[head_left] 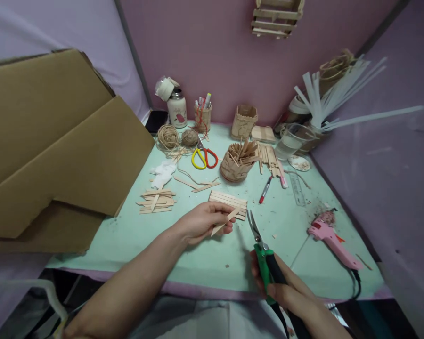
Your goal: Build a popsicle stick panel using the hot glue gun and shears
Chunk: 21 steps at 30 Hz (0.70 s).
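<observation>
Around a stick-filled pot [235, 169] on a pale-green table [198, 263], the work surface is crowded. Far L of pot, a big cardboard box [67, 150] stands over the table's edge; R & front of pot lies a pink glue gun [334, 240]. Behind pot: a taller pot [245, 121]; behind & L, a pen cup [202, 117] & a bottle [178, 112] w/ lid raised. R of pot, a clear plastic cup [290, 142] leans near white strips [320, 101].

In front of pot, the person's L hand [205, 222] pinches a flat stick [222, 227] b/w thumb & fingers, partly hiding a slatted panel [223, 197]. Front & R of pot, R hand [291, 299] has fingers curled round green-and-black shears [265, 263], blades slightly apart.

Materials: stick is pale, narrow wood; box, plain brown board; twine balls [168, 136], L of pot, coarse & fuzzy; white cloth [163, 173], L of pot, crumpled.

Count: 1 stick in hand, 2 twine balls, 1 pr. scissors [205, 158] w/ yellow & red handles just L of pot. Cut sticks [156, 202], front & L of pot, overlap too much to tally.
</observation>
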Each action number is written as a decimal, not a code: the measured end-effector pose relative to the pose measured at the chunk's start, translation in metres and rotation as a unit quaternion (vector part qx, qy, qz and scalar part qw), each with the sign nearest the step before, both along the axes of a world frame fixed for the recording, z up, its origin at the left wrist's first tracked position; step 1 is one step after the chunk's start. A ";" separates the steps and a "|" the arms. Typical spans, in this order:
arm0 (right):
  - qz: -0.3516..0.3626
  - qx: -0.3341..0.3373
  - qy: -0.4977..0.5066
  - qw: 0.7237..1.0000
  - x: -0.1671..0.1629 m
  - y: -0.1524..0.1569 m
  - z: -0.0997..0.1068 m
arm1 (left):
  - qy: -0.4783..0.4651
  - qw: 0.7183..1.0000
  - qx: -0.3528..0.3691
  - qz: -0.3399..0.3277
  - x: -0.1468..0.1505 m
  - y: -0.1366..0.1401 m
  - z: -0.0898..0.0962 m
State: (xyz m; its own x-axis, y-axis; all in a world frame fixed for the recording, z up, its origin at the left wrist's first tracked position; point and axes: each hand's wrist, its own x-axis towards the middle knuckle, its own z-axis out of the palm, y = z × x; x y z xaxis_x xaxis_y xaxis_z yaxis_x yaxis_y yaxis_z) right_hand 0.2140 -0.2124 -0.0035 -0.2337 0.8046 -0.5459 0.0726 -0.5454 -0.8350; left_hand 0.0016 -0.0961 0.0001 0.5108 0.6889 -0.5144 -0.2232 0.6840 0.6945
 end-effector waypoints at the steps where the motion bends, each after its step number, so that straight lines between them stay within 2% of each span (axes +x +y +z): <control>1: 0.001 -0.003 0.004 1.000 -0.001 0.001 0.000 | 0.005 1.000 -0.001 -0.003 0.000 0.000 -0.001; 7: 0.045 0.015 0.015 0.999 -0.004 0.003 0.013 | 0.064 0.995 0.066 -0.047 0.004 -0.003 -0.008; 10: 0.059 0.021 0.017 0.998 -0.004 0.004 0.018 | 0.080 0.992 0.070 -0.071 0.008 -0.004 -0.007; 21: 0.075 0.007 0.031 0.997 -0.006 0.004 0.015 | 0.121 0.980 0.108 -0.117 0.010 -0.004 -0.007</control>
State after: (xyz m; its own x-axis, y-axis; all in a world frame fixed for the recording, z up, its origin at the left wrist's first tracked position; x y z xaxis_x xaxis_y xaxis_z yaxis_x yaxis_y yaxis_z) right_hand 0.2076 -0.2086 0.0115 -0.3846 0.7657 -0.5156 0.1009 -0.5203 -0.8480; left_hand 0.0118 -0.0997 -0.0070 0.5487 0.6729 -0.4961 0.1122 0.5287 0.8414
